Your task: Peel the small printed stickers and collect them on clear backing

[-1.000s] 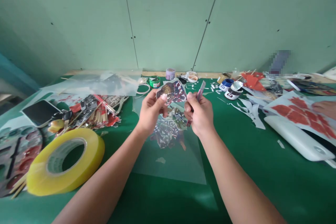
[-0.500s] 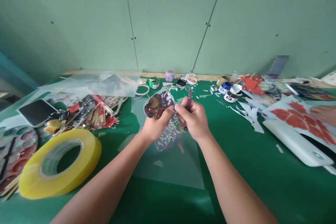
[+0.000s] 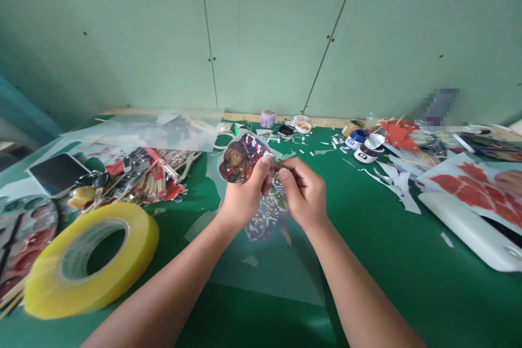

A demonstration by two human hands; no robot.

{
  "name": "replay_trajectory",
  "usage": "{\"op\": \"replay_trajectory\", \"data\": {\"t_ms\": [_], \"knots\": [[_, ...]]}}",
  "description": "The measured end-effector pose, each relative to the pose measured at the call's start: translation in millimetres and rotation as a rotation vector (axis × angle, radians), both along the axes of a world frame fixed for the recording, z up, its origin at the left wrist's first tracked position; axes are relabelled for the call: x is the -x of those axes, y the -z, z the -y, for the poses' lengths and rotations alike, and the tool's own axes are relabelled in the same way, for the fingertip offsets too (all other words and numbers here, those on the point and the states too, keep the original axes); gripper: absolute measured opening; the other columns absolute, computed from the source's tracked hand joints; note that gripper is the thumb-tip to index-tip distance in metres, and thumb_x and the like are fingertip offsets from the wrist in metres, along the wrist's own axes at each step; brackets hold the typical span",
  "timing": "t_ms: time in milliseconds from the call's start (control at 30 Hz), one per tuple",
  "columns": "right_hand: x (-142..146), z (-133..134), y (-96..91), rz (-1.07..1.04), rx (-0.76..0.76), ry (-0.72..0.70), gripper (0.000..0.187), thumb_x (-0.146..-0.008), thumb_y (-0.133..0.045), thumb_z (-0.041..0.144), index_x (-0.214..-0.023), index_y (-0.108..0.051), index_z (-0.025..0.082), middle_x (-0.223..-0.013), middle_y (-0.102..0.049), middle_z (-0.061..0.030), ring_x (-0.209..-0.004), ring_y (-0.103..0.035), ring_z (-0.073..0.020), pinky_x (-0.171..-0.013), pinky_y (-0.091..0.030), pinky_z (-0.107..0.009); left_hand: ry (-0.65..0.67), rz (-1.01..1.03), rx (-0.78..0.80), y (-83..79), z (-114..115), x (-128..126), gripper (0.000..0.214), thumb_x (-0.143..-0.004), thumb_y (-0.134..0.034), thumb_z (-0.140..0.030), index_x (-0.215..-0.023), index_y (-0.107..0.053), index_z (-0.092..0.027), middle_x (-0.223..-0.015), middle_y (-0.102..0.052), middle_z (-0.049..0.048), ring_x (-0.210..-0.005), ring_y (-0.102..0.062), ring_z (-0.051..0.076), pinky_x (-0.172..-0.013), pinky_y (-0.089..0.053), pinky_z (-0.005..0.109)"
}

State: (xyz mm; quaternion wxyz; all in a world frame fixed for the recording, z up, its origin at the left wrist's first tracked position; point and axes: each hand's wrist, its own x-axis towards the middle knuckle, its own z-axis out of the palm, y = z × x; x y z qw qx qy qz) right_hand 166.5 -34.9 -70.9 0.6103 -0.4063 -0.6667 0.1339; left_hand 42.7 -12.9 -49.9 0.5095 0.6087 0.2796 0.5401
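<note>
My left hand [image 3: 244, 196] pinches a painted cut-out [image 3: 237, 161] with a clear border, thumb on top and fingers beneath. The cut-out is dark, with a brown round shape and red and blue patches, and is held up above the table. Close beside it, my right hand [image 3: 308, 190] is closed, thumb and fingers meeting near the cut-out's right edge. What sits between those fingertips is too small to make out. Below both hands, a patterned painted piece [image 3: 261, 222] lies on a translucent sheet [image 3: 269, 277], partly hidden by my hands.
A roll of yellow tape [image 3: 141, 236] stands at front left, near a paint palette [image 3: 41, 223], a phone [image 3: 61, 174] and heaped brushes and sticks. Paint jars [image 3: 367, 150] and paper scraps [image 3: 397, 185] lie right. Another person's hand [image 3: 509, 180] rests on a red-painted sheet [image 3: 468, 185].
The slim dark tool that stood up from my right hand no longer shows. My right fingers have curled in toward the cut-out's edge, and the cut-out has turned slightly. The view has shifted a little.
</note>
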Motion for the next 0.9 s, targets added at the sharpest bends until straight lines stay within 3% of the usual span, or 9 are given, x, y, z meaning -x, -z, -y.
{"op": "replay_trajectory", "data": {"t_ms": [233, 400, 667, 900], "knots": [[-0.6, 0.3, -2.4, 0.082, -0.145, 0.054, 0.015, -0.094, -0.052, 0.026, -0.083, -0.059, 0.019, -0.064, -0.065, 0.0018, -0.05, -0.054, -0.0082, -0.048, -0.042, -0.019, 0.024, -0.025, -0.041, 6.4, -2.6, 1.8, 0.046, -0.095, -0.046, -0.038, -0.054, -0.043, -0.018, -0.052, -0.043, -0.0029, -0.049, -0.04, 0.008, -0.053, -0.034, 0.027], [0.8, 0.4, -3.3, 0.182, -0.231, 0.181, 0.014, -0.093, -0.054, 0.025, -0.082, -0.061, 0.019, -0.065, -0.064, 0.0019, -0.05, -0.054, -0.0079, -0.049, -0.041, -0.018, 0.058, 0.071, 0.045, 8.5, -4.2, 0.9, 0.04, -0.092, -0.049, -0.031, -0.053, -0.044, -0.019, -0.051, -0.043, -0.003, -0.05, -0.041, 0.009, -0.054, -0.035, 0.026], [1.1, -0.7, -2.9, 0.238, -0.272, 0.257, 0.013, -0.094, -0.054, 0.025, -0.084, -0.062, 0.02, -0.068, -0.069, 0.0003, -0.055, -0.059, -0.0092, -0.052, -0.043, -0.018, 0.141, 0.315, 0.25, -5.3, 3.4, -5.0, 0.033, -0.079, -0.058, -0.023, -0.052, -0.039, -0.018, -0.05, -0.036, -0.0058, -0.046, -0.036, 0.006, -0.05, -0.033, 0.022], [1.2, -1.1, -2.0, 0.255, -0.281, 0.294, 0.015, -0.094, -0.053, 0.025, -0.084, -0.062, 0.02, -0.069, -0.07, -0.0001, -0.056, -0.062, -0.0104, -0.053, -0.044, -0.019, 0.117, 0.284, 0.245, 0.4, 2.4, -5.3, 0.031, -0.079, -0.058, -0.022, -0.054, -0.041, -0.018, -0.051, -0.037, -0.0059, -0.049, -0.037, 0.006, -0.05, -0.033, 0.022]]}}
